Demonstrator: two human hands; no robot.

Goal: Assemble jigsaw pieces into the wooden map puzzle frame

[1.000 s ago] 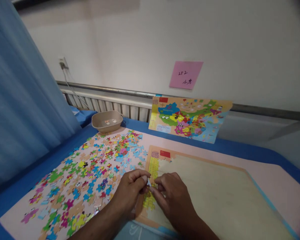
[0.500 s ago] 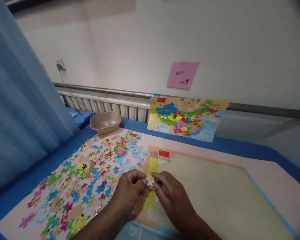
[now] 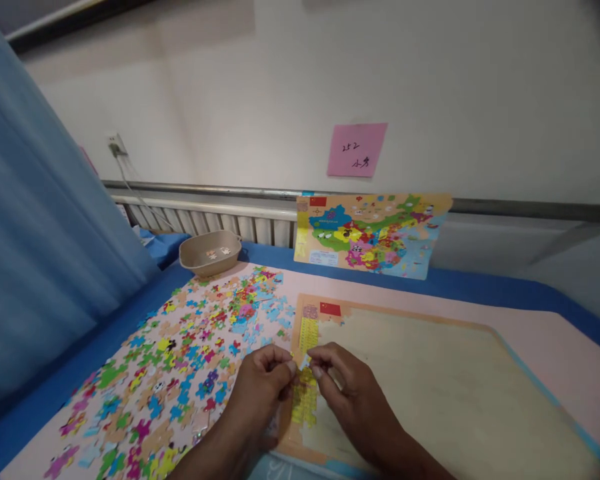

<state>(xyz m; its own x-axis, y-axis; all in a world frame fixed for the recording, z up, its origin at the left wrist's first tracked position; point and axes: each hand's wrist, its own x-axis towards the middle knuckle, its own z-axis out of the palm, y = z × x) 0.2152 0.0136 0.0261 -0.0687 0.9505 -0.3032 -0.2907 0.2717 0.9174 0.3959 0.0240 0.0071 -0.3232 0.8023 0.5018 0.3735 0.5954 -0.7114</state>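
Observation:
My left hand and my right hand meet above the left side of the puzzle board, thumbs and forefingers pinched. A small puzzle piece, pale on the side I see, shows between the fingertips; both hands seem to grip it, though the fingers cover most of it. Below them runs a yellow strip of joined pieces along the board's left border. A red flag section fills part of the upper left corner. Most of the board's inside is bare and cream coloured.
Many loose puzzle pieces spread over the pink sheet to the left. Behind them stands a beige basket with a few pieces inside. A printed map picture leans against the wall rail. A blue curtain hangs at far left.
The puzzle piece has turned between my fingertips and shows less of its face. My hands stay close together over the board; the whole view has shifted slightly.

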